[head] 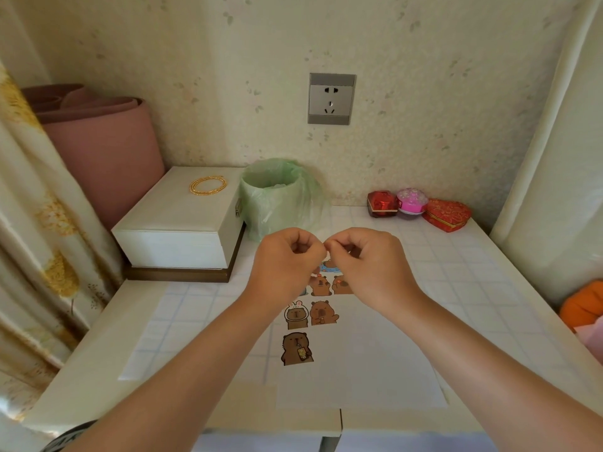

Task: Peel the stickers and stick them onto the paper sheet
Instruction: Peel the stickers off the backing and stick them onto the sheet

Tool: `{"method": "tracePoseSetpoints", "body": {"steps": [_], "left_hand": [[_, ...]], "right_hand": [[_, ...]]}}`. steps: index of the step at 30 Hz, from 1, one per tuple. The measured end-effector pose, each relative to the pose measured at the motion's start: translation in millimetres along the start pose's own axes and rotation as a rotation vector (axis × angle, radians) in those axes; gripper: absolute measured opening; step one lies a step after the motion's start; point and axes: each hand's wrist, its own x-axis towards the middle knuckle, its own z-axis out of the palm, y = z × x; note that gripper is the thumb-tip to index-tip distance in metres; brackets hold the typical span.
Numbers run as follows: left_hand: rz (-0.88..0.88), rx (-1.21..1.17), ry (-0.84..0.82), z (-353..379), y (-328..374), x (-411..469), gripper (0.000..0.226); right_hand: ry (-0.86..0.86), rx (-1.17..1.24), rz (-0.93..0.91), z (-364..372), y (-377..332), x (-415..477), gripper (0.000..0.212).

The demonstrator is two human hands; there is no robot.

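Note:
A white paper sheet [365, 370] lies on the table in front of me, with several brown capybara stickers [297, 349] stuck on its left part. My left hand [287, 256] and my right hand [368, 256] hover above the sheet's far end with curled fingers, fingertips meeting. Between those fingertips they pinch something small and pale, a sticker [325, 253] that is mostly hidden by the fingers. My wrists cover part of the stickers on the sheet.
A white box [182, 223] with a gold bracelet [208, 185] stands at the back left, beside a green bag-lined bin [277, 197]. Red and pink trinket boxes [417, 207] sit at the back right. A second thin sheet [169, 321] lies on the left.

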Motion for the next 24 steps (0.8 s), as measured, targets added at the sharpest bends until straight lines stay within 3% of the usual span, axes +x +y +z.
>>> {"method": "tracePoseSetpoints", "body": {"steps": [7, 13, 24], "left_hand": [[-0.057, -0.241, -0.072, 3.2, 2.0, -1.0, 0.012], [-0.188, -0.372, -0.108, 3.5, 4.3, -0.2, 0.013], [-0.138, -0.242, -0.078, 2.9, -0.2, -0.2, 0.012]], "right_hand": [[-0.036, 0.233, 0.126, -10.1, -4.1, 5.4, 0.018], [-0.011, 0.165, 0.051, -11.4, -2.4, 5.1, 0.017], [-0.051, 0.032, -0.007, -12.1, -2.2, 3.5, 0.016]]}}
